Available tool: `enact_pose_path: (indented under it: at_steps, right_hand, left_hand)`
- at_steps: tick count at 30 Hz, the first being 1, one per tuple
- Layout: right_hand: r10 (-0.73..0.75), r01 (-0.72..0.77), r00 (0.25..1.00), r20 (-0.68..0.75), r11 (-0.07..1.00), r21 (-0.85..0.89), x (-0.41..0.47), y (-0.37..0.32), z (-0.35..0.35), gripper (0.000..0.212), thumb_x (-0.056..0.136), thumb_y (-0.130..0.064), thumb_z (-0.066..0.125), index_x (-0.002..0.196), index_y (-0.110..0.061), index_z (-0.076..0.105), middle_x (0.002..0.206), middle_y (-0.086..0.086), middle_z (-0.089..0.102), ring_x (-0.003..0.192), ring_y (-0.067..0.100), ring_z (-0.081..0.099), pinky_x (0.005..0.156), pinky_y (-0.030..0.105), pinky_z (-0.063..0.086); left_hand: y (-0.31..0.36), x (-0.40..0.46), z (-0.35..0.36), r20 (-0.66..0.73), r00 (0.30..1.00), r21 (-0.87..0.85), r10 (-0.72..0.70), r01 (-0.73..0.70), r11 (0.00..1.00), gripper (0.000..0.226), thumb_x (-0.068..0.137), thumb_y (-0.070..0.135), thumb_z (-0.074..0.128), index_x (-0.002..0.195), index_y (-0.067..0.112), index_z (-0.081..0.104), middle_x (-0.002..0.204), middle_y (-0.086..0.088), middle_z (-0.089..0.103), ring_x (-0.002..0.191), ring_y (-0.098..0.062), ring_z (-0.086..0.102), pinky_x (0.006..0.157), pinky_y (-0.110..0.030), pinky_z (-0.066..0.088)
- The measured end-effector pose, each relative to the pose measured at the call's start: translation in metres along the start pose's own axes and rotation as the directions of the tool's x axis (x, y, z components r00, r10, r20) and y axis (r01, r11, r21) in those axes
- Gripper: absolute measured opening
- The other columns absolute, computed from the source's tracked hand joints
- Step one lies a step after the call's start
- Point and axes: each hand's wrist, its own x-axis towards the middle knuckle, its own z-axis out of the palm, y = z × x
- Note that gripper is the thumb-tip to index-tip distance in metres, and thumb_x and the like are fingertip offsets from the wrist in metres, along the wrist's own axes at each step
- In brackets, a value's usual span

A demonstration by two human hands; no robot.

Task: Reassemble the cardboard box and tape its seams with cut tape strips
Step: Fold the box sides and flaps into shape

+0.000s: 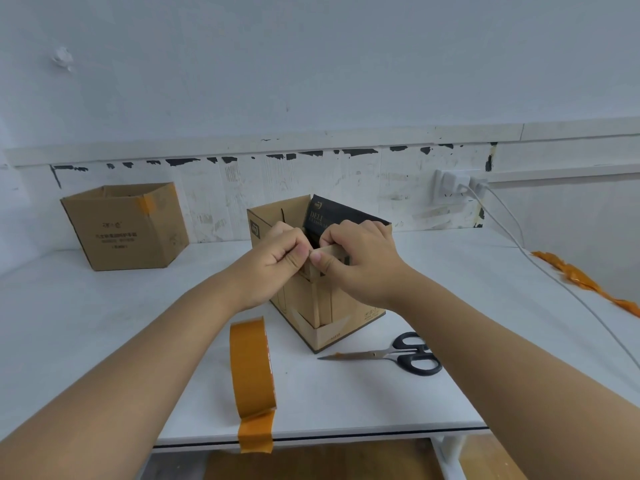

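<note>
Head view: left hand (277, 261) and right hand (360, 261) fingers pinched closed on brown cardboard box (325, 306) corner.
Risk: untaped seam could have sprung open if grip slackened.

Top near corner of the cardboard box (332, 327) behind both hands (353, 258), far print illegible.

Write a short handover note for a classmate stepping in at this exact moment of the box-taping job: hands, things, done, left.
Left hand and right hand: both pinch the near top corner of the cardboard box, holding the walls together.
Tape roll stands on the table, its loose end over the front edge; scissors lie closed to the right.
Done: box standing, upper flaps open.
Left: cut strips, tape that corner seam, then close.
</note>
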Motion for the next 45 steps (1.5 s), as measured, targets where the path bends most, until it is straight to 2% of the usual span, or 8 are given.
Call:
enact_pose_path:
  at_steps: [6, 8, 11, 14, 20, 35, 42, 45]
  right_hand:
    - [-0.036, 0.035, 0.999, 0.028, 0.999, 0.012, -0.001, 0.004, -0.003, 0.021, 0.093, -0.048, 0.048, 0.08, -0.032, 0.049, 0.075, -0.013, 0.045, 0.079, 0.008, 0.037, 0.089, 0.027, 0.023]
    - [-0.036, 0.036, 0.999, 0.031, 0.999, 0.012, -0.001, 0.005, -0.003, 0.021, 0.093, -0.048, 0.047, 0.08, -0.032, 0.049, 0.075, -0.014, 0.044, 0.079, 0.008, 0.037, 0.091, 0.028, 0.024]
    - [-0.04, 0.039, 0.999, 0.025, 0.999, 0.008, -0.001, 0.004, -0.002, 0.021, 0.093, -0.049, 0.047, 0.081, -0.032, 0.05, 0.076, -0.014, 0.045, 0.079, 0.008, 0.037, 0.089, 0.027, 0.023]
    - [-0.045, 0.045, 0.998, 0.032, 0.999, 0.01, -0.001, 0.006, -0.002, 0.02, 0.093, -0.049, 0.046, 0.082, -0.033, 0.049, 0.078, -0.012, 0.047, 0.079, 0.007, 0.037, 0.088, 0.028, 0.024]
    - [-0.041, 0.04, 0.998, 0.044, 0.999, 0.028, -0.001, 0.006, -0.003, 0.02, 0.092, -0.051, 0.045, 0.079, -0.036, 0.046, 0.076, -0.014, 0.044, 0.08, 0.002, 0.037, 0.092, 0.029, 0.025]
    - [-0.05, 0.045, 0.997, 0.051, 0.995, 0.085, -0.002, 0.006, -0.008, 0.019, 0.09, -0.048, 0.053, 0.078, -0.033, 0.049, 0.078, -0.011, 0.054, 0.082, 0.01, 0.043, 0.09, 0.028, 0.025]
    - [-0.027, 0.024, 0.999, 0.037, 0.995, 0.096, 0.0, 0.004, -0.006, 0.021, 0.087, -0.047, 0.058, 0.079, -0.032, 0.046, 0.067, -0.015, 0.046, 0.077, 0.003, 0.04, 0.095, 0.03, 0.027]
    - [-0.008, 0.003, 0.999, 0.045, 0.993, 0.116, 0.002, 0.003, -0.008, 0.021, 0.086, -0.044, 0.061, 0.084, -0.03, 0.046, 0.062, -0.016, 0.043, 0.073, 0.003, 0.041, 0.096, 0.03, 0.027]
  left_hand:
    - [-0.004, -0.008, -0.007, 0.057, 0.998, -0.117, -0.034, 0.041, 0.992, 0.03, 0.1, 0.033, 0.029, 0.097, 0.045, 0.057, 0.111, 0.012, 0.046, 0.104, 0.008, 0.044, 0.084, -0.003, 0.035]
    - [-0.006, -0.01, -0.006, 0.044, 0.999, -0.108, -0.032, 0.037, 0.993, 0.03, 0.101, 0.025, 0.031, 0.102, 0.041, 0.057, 0.113, 0.012, 0.046, 0.106, 0.004, 0.045, 0.087, -0.007, 0.038]
    - [-0.006, -0.009, -0.004, 0.012, 1.0, -0.013, -0.009, 0.009, 1.0, 0.021, 0.095, 0.036, 0.035, 0.103, 0.04, 0.054, 0.11, 0.011, 0.045, 0.106, -0.002, 0.046, 0.092, -0.019, 0.041]
    - [-0.006, -0.008, -0.004, 0.003, 0.999, 0.047, 0.032, -0.032, 0.998, 0.021, 0.089, 0.045, 0.037, 0.104, 0.043, 0.052, 0.108, 0.014, 0.044, 0.104, 0.001, 0.044, 0.09, -0.014, 0.037]
    - [-0.009, -0.008, -0.008, 0.018, 1.0, -0.056, 0.001, 0.0, 0.998, 0.026, 0.092, 0.041, 0.035, 0.108, 0.043, 0.056, 0.118, 0.009, 0.046, 0.112, -0.005, 0.047, 0.095, -0.028, 0.044]
    - [-0.006, -0.009, -0.005, -0.044, 0.999, -0.072, 0.02, -0.023, 0.997, 0.023, 0.092, 0.034, 0.041, 0.101, 0.046, 0.058, 0.11, 0.014, 0.05, 0.107, -0.002, 0.05, 0.094, -0.031, 0.045]
    - [-0.007, -0.001, 0.002, -0.078, 0.994, -0.044, 0.072, -0.076, 0.996, 0.017, 0.095, 0.036, 0.043, 0.096, 0.043, 0.058, 0.1, 0.013, 0.048, 0.096, 0.004, 0.049, 0.084, -0.014, 0.039]
    - [-0.005, 0.0, -0.005, -0.047, 0.997, -0.056, 0.063, -0.066, 0.996, 0.015, 0.088, 0.04, 0.046, 0.093, 0.042, 0.06, 0.097, 0.009, 0.05, 0.089, 0.001, 0.051, 0.08, -0.017, 0.04]
